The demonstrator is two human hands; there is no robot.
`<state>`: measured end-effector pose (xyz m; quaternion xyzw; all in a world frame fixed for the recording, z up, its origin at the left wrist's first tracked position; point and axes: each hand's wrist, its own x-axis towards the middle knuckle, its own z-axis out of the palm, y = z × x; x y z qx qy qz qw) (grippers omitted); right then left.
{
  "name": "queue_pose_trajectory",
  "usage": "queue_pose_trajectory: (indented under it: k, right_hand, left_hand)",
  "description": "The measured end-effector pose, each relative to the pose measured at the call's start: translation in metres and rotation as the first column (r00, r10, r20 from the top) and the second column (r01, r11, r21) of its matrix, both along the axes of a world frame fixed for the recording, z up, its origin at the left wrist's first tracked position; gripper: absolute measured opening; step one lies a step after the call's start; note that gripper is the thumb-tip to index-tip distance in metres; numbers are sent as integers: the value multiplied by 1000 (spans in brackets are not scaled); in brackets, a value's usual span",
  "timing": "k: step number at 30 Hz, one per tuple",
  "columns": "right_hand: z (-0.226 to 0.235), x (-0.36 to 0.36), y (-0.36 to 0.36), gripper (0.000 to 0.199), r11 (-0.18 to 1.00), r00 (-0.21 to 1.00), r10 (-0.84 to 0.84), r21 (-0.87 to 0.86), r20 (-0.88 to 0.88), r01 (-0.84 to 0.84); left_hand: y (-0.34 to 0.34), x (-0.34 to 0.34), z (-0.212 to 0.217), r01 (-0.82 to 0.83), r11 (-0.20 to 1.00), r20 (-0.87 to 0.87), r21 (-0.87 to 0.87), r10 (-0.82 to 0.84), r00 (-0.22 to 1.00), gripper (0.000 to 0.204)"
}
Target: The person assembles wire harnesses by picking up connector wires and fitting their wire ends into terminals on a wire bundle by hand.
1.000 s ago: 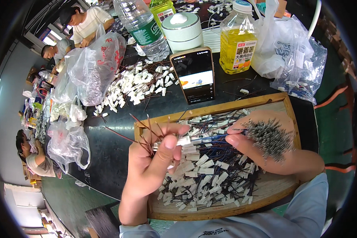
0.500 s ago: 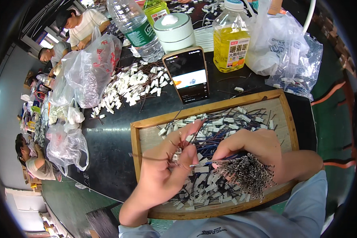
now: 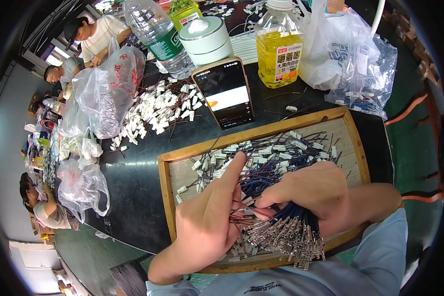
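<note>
My right hand (image 3: 313,192) is closed around a thick bundle of dark blue wires (image 3: 301,215). Bare metal crimp terminals (image 3: 286,241) fan out from the bundle's lower end. Close against it on the left, my left hand (image 3: 204,212) has its index finger stretched forward. Its other fingers are curled over a few thin brown wires (image 3: 238,215), whose ends meet the bundle; what else lies in that palm is hidden. Beneath both hands is a wooden-framed tray (image 3: 166,197) with many white plug connectors (image 3: 281,148) on blue and brown wires.
Behind the tray, a phone (image 3: 224,93) leans against a pale green-and-white canister (image 3: 205,42). A yellow drink bottle (image 3: 279,49), a clear water bottle (image 3: 155,39) and plastic bags (image 3: 103,93) stand around. White connectors (image 3: 158,111) are heaped left of the phone. People work at far left.
My right hand's bundle has tilted, with its terminals swinging down and left. The left hand has come right up to it, its index finger straightened; the white connector between its fingers no longer shows.
</note>
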<state>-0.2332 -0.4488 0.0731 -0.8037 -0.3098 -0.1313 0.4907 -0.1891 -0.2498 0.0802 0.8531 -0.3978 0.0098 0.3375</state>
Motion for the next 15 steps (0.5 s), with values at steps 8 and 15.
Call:
queue_pose_trajectory:
  k: [8, 15]
  right_hand:
    - [-5, 3, 2, 42, 1000, 996, 7, 12, 92, -8]
    - [-5, 3, 0, 52, 992, 991, 19, -127, 130, -2]
  left_hand:
    - [1, 2, -10, 43, 997, 172, 69, -54, 984, 74]
    - [4, 2, -11, 104, 993, 85, 63, -109, 990, 76]
